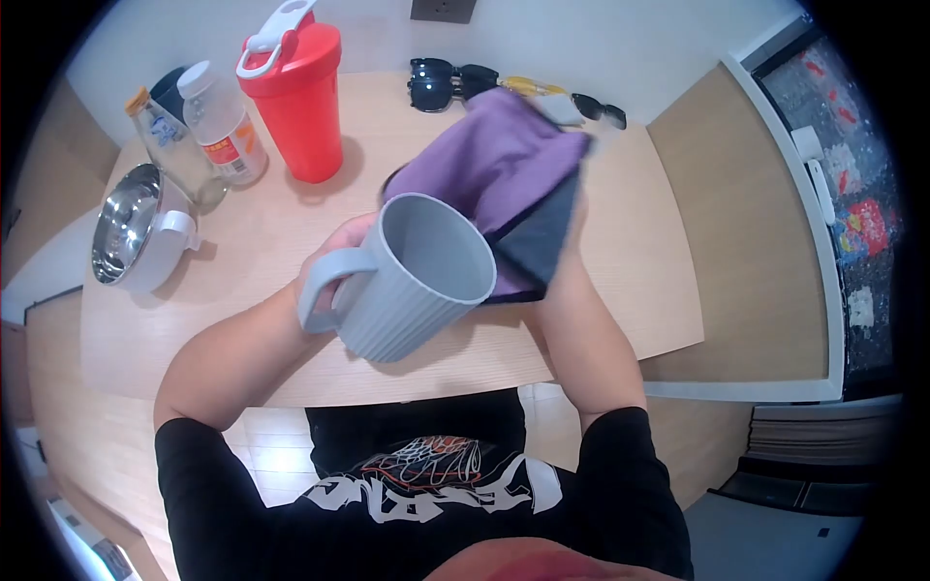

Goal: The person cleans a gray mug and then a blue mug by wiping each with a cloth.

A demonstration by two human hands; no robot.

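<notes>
Clock directions are referenced to the grey mug (399, 298), with 12 o'clock at the far wall. The mug is positioned over the near part of the desk (651, 250), apparently lifted clear, handle at 9 o'clock, mouth tilted toward 1 o'clock. The left hand (345, 238) supports it on the handle side; the left fingers are curled about the handle, partly concealed by the mug. The right hand (576, 248) is behind the purple-and-dark cloth (477, 163), at 1 to 2 o'clock; its fingers are hidden, so their grip cannot be told. Status, by judgement: handling is in progress. Completed: the mug is taken up and the cloth is presented next to its rim. Outstanding: neither article is set down, and no cloth is visible inside the mug. Contact between cloth and rim cannot be confirmed. Items standing on the desk, unhandled: red shaker bottle (308, 114) at 11 o'clock, plastic bottle (227, 131) and glass bottle (172, 153) near 10 o'clock, steel-lined cup (163, 250) just past 9 o'clock. Black sunglasses (436, 85) lie at 12 o'clock.
</notes>
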